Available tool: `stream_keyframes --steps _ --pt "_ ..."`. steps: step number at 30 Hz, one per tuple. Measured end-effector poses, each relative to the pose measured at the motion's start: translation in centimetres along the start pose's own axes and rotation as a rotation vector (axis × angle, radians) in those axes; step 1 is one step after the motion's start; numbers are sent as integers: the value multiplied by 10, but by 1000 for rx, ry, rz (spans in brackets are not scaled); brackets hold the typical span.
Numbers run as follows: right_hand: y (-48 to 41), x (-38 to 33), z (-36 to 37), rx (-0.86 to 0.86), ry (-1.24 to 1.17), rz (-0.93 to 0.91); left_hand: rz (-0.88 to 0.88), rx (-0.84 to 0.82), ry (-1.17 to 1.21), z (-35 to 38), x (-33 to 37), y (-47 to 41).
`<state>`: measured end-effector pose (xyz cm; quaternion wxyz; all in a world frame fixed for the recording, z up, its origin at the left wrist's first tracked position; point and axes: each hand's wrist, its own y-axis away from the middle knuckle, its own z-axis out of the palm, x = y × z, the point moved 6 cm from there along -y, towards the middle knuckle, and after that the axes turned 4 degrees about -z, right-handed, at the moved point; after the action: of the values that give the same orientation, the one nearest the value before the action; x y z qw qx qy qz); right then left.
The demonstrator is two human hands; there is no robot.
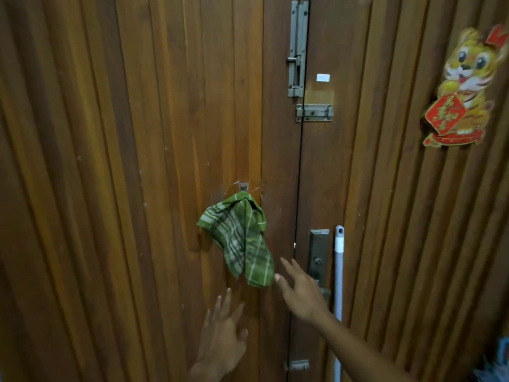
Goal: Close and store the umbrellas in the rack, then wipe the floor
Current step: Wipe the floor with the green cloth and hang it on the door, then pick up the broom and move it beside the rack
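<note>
Green plaid cloth [242,238] hangs from a small hook [244,186] on the left leaf of the wooden double door [124,161], close to that leaf's right edge by the centre seam. Right hand [301,292] reaches up from the lower right, fingers [287,267] spread wide, gripping nothing; its fingertips sit just beside the cloth's lower right corner, and I can't tell if they touch it. Left hand [223,337] is below the cloth, palm toward the door, fingers spread, empty, tips near the cloth's bottom edge but apart from it. Grey pole [338,285] with a white cap stands against the right leaf, just right of the lock plate [319,252]. 2 slide bolts [297,48] cross the seam higher up. Tiger decoration [462,89] is on the right leaf's upper right.
</note>
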<state>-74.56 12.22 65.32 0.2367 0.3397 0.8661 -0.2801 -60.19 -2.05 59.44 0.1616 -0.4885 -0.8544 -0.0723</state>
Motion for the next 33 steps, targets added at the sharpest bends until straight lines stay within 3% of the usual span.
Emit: stream_keyframes --steps 4,16,23,33 --pt "59 24 -31 -46 11 8 -14 -29 5 16 44 51" --pt "157 71 -146 -15 83 83 175 145 -33 -17 199 125" --pt "120 102 -170 52 36 156 216 137 30 -27 238 70" --pt "1 172 -127 -37 30 295 134 9 519 55 230 -73"
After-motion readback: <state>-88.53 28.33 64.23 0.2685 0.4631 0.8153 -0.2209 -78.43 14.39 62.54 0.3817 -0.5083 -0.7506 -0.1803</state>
